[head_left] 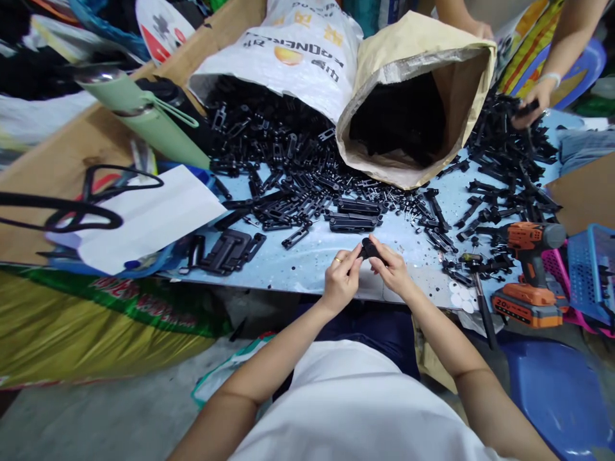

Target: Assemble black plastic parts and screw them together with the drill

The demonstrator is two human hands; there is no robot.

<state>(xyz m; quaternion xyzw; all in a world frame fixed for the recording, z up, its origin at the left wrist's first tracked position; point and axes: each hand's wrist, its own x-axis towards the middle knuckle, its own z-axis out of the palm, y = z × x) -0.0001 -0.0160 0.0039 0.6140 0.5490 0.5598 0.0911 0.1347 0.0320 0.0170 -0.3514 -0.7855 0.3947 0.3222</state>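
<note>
Both my hands meet over the front edge of the blue table, pinching one small black plastic part between them. My left hand, with a ring on a finger, grips its left side. On its right side are the closed fingers of my right hand. The part's exact kind is too small to make out. Just beyond it lie long black plastic pieces side by side. Behind these spreads a heap of black plastic links, with small metal pins or screws scattered at its right.
An open paper sack and a white woven sack stand at the back. At right are an orange cordless drill, a hammer and a blue basket. A co-worker's hand holds a black piece. A green bottle leans at left.
</note>
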